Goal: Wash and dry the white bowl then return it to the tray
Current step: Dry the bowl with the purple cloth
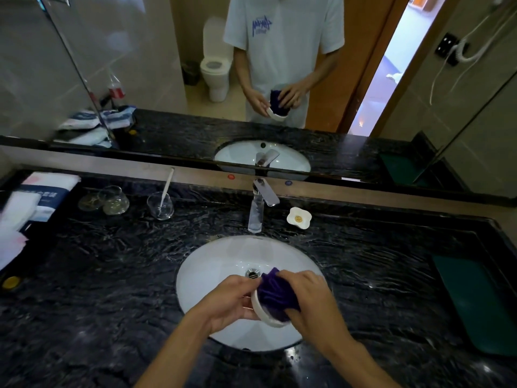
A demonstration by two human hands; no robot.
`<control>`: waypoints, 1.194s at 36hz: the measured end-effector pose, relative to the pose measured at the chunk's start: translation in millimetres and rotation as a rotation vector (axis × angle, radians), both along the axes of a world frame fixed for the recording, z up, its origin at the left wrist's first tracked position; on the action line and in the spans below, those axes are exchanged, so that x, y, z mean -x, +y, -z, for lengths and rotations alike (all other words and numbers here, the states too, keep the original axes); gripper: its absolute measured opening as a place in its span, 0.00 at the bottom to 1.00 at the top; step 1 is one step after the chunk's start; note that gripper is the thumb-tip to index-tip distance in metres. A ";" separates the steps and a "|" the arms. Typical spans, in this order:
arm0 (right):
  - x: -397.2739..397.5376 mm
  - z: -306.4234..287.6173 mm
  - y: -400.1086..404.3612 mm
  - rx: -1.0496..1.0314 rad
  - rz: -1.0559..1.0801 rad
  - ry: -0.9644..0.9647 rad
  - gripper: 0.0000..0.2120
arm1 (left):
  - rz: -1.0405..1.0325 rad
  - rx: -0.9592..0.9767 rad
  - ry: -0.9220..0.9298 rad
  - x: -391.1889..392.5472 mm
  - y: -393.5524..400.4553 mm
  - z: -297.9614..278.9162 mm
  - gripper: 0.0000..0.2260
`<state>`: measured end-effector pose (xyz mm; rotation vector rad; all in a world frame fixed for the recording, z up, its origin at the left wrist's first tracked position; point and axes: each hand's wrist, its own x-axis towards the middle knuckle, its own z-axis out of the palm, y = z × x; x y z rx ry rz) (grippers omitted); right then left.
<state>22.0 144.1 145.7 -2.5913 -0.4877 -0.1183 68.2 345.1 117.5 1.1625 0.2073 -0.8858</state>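
Over the white oval sink (212, 264) set in a dark marbled surface (98, 275), a person holds a small white bowl (261, 310) tilted on its side. The left hand (232, 299) curls around the bowl's rim and outer wall, fingers closed on it. The right hand (309, 298) is clamped on a bunched purple cloth (275, 294), pressing it into the bowl's hollow so that the cloth fills most of the inside.

The bowl sits above the front half of the sink, just forward of the drain (252, 274). A chrome faucet (260, 205) stands at the sink's back edge.

Toward the right edge of the surface lies a dark green tray (475, 301), well apart from the bowl. Beside the faucet, a flower-shaped white dish (299, 217) carries a small yellow object. Left of the faucet, a clear glass (160, 205) holds a white toothbrush leaning toward the wall, and two more clear glasses (113, 200) stand upturned beside it.

At the back left corner lie folded white towels (42, 197) with a dark blue band bearing white characters too blurred to read. A yellow cap (11, 282) rests at the left edge.

The mirror (140, 51) behind shows a white T-shirt with a blue printed script, illegible.
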 end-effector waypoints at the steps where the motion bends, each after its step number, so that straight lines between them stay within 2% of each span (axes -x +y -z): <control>1: 0.6 -2.0 2.6 0.106 -0.057 -0.051 0.32 | -0.007 0.002 -0.014 0.0 -1.1 -1.2 0.16; 3: 2.3 -5.6 6.1 0.160 -0.145 -0.054 0.28 | -0.015 0.000 -0.031 -0.4 -2.3 -2.1 0.13; 8: -1.0 -15.7 -1.7 0.046 -0.300 0.216 0.20 | -0.025 0.005 -0.028 -0.7 -1.2 1.1 0.12; 12: -11.2 -20.2 -17.8 0.190 -0.501 0.245 0.27 | -0.015 -0.006 -0.012 -0.9 2.9 2.6 0.14; 14: -14.8 -22.6 -23.8 0.215 -0.515 0.274 0.31 | -0.009 -0.001 -0.004 -0.8 2.8 1.9 0.15; 19: -10.6 -10.1 -18.4 0.312 -0.438 0.233 0.44 | -0.056 0.004 0.014 -1.9 -5.3 -2.3 0.16; 22: 0.8 7.5 -0.4 0.351 -0.268 0.083 0.41 | -0.077 0.017 -0.007 -2.0 -11.0 -4.8 0.14; 26: 8.3 23.0 20.2 0.192 -0.002 -0.026 0.35 | -0.117 -0.009 -0.012 1.2 -19.9 -6.7 0.12; 28: 9.1 26.2 26.0 0.084 0.092 0.010 0.32 | -0.124 -0.026 -0.018 4.0 -21.1 -7.7 0.13; 31: 6.7 25.9 30.0 -0.038 0.157 0.149 0.35 | -0.131 -0.060 -0.045 7.5 -19.7 -8.0 0.13; 34: 1.3 23.3 24.5 0.029 0.046 0.169 0.33 | -0.129 -0.051 -0.077 7.8 -15.7 -3.8 0.15; 38: -9.5 13.3 3.3 0.219 -0.265 0.090 0.33 | -0.105 0.013 -0.082 5.8 -5.6 0.9 0.12; 40: -17.0 4.9 -8.6 0.312 -0.414 0.015 0.30 | -0.089 0.028 -0.075 3.2 -0.9 0.2 0.12; 43: -25.1 -4.5 -20.4 0.338 -0.548 -0.043 0.22 | -0.037 0.034 -0.095 -0.8 2.6 -3.6 0.11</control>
